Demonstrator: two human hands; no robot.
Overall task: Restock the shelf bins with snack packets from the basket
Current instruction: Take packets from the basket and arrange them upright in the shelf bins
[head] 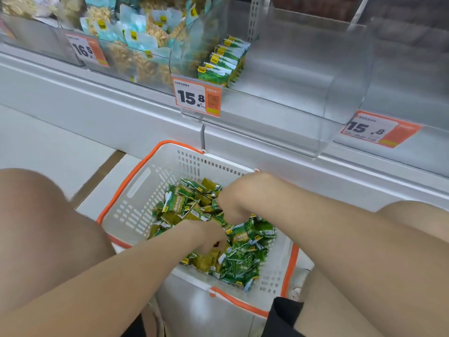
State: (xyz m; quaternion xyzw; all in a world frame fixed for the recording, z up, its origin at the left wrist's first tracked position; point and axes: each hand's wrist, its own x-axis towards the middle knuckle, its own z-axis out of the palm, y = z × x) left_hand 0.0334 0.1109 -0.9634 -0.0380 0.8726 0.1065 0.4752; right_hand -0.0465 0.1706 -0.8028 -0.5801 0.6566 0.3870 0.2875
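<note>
The gathering step is in hand: both hands are down in the white slotted plastic basket with the orange rim [155, 164], which sits on the floor just below the shelf, between the person's knees. The left hand [206, 235] and right hand [233, 203] lie close together in the heap of small green foil snack packets [245, 254]. Their fingers curl under and are buried in the heap, so I cannot tell whether either has actually closed on packets. The clear curved acrylic shelf bin [303, 93] above holds only a short upright row of matching green packets [221, 64] at its left end — the rest looks bare. Next comes closing on a handful, lifting it over the bin's front lip, and setting it beside that row.
</note>
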